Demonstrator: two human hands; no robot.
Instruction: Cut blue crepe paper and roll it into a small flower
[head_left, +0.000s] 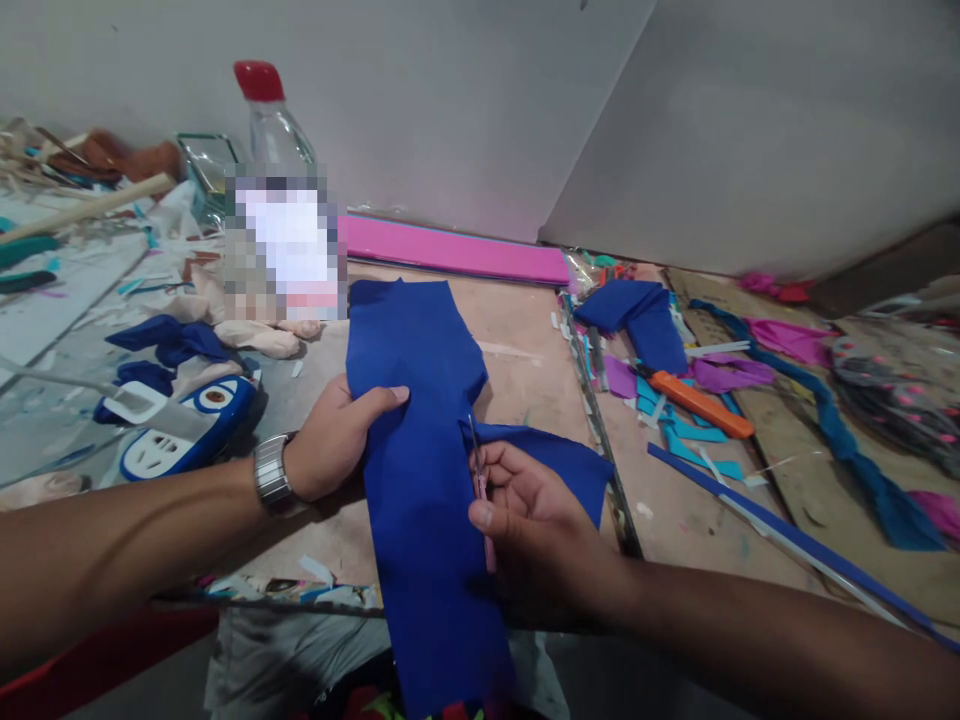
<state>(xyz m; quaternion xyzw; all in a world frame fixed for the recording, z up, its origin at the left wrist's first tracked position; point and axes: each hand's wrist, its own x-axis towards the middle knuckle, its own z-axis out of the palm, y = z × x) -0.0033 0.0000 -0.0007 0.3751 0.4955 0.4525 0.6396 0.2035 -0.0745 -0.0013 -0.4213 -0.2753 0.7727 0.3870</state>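
Observation:
A long piece of blue fabric (424,500) lies across the table and hangs over its front edge. My left hand (330,440), with a metal watch on the wrist, grips the fabric's left edge, thumb on top and fingers underneath. In my right hand (532,510) is a pair of scissors (484,490) with pink handles, its blades at the fabric's right side. There a cut runs into the cloth, and a blue flap (562,460) spreads to the right behind my right hand.
Left of the fabric lie a blue-and-white device (187,430) with a cable and several fabric scraps. Behind stand a red-capped bottle (281,130) and a pixelated bright area. A pink strip (457,248) lies along the wall. An orange-handled cutter (701,403) rests among offcuts at right.

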